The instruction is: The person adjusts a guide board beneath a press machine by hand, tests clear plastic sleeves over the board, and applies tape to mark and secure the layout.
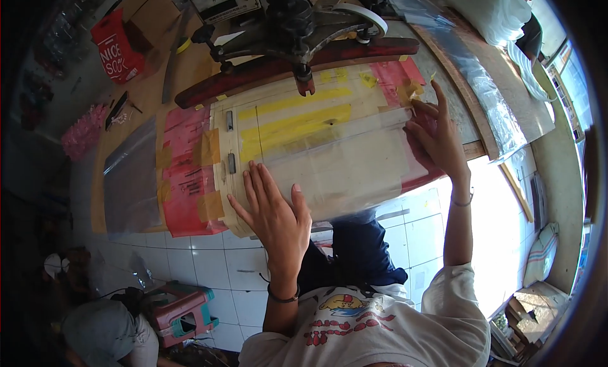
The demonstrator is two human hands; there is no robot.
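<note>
A clear plastic sheet [329, 170] lies over a pale board with yellow strips [297, 117] and red taped ends [190, 170]. My left hand [272, 205] rests flat on the sheet's near left part, fingers spread, holding nothing. At the right end, my right hand [440, 136] is over the red part, index finger stretched out and the other fingers bent near brown tape [410, 91]. Whether anything is between its fingertips is too small to tell. Two small metal pieces [230, 163] sit on the board left of the yellow strips.
A dark machine with a curved red bar [304, 66] hangs over the board's far edge. A red bag [117, 47], a dark tool [117, 108] and pink plastic [85, 131] are at the left. Clear film [487, 94] lies right. Another person [104, 332] is low left beside a stool [180, 313].
</note>
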